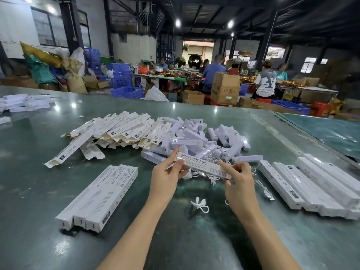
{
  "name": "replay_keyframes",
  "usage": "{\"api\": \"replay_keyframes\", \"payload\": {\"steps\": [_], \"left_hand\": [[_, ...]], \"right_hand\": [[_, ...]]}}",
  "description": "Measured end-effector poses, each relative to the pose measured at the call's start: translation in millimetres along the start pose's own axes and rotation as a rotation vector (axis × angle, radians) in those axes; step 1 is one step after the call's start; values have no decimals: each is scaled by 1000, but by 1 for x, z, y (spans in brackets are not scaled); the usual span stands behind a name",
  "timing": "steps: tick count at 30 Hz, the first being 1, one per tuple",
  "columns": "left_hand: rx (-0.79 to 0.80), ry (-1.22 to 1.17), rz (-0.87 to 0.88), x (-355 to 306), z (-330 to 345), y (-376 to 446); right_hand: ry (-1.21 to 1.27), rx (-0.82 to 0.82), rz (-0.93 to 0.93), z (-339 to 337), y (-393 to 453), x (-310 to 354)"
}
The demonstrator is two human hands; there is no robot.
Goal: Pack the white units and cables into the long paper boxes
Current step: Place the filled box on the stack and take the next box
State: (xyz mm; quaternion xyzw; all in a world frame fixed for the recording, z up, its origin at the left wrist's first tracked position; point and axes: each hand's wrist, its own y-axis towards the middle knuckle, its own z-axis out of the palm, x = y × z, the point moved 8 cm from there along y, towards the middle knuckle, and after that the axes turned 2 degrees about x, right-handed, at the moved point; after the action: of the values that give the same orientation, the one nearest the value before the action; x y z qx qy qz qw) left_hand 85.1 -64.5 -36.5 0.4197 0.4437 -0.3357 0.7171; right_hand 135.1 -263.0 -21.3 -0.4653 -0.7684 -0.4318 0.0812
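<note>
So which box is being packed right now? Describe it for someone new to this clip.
On the green table, just in front of the pile of white units, it is the box lifted between both hands. Unlike every other box, it is off the table.

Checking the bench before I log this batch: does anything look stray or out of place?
Two cables lie loose on the table, apart from the pile of white units.

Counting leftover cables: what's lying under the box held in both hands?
Under the held box, white cables lie tangled on the table, beside the white units. How many the box and hands cover can't be seen.
</note>
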Motion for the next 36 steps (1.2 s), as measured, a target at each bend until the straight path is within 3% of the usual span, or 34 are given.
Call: {"api": "replay_keyframes", "payload": {"steps": [13, 18, 21, 26, 30, 36], "left_hand": [[-59, 56, 24, 6, -7, 3], [-92, -32, -17, 6, -6, 1], [-120, -225, -121, 17, -4, 3], [-133, -141, -159, 18, 0, 0], [-194, 247, -124, -9, -21, 5], [-42, 970, -182, -52, -56, 12]], "right_hand": [[-15, 11, -19, 3, 0, 6], [22, 5, -7, 4, -2, 11], [49, -6, -79, 6, -6, 30], [30, 106, -293, 16, -18, 71], [199, 340, -368, 29, -29, 90], [156, 281, -319, 27, -24, 84]]}}
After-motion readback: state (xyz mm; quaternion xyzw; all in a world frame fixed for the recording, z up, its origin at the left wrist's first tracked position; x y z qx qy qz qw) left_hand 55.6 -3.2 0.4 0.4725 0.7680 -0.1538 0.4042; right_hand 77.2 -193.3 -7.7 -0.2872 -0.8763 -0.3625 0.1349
